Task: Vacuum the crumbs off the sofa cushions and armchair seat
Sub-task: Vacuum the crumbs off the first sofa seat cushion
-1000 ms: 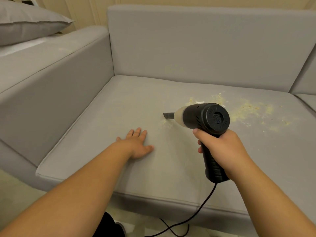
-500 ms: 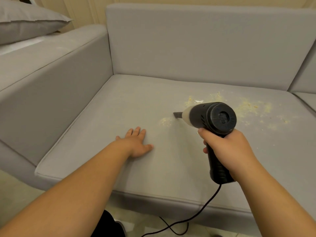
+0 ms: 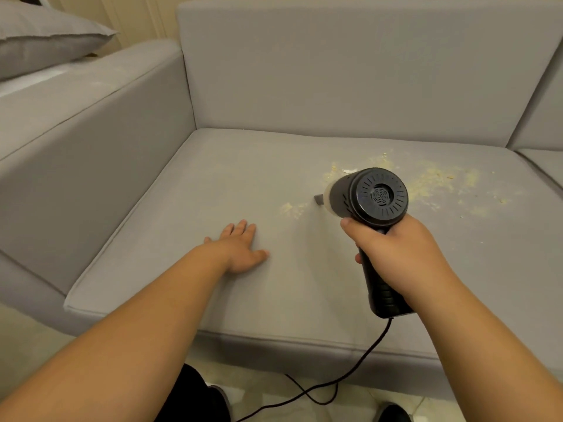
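The right hand (image 3: 396, 254) is wrapping its fingers around the handheld vacuum (image 3: 370, 197), aiming the nozzle at crumbs (image 3: 292, 208) at its nine o'clock; more are lying at three o'clock. The left hand (image 3: 240, 251) is pressing flat, fingers straight, steadying the seat cushion (image 3: 182, 223).

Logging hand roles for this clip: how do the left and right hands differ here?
The left hand lies flat, fingers straight, on the seat cushion; the right hand is raised and curled round the vacuum handle. The left holds nothing; the right aims the nozzle toward a small crumb patch. Both are bare.
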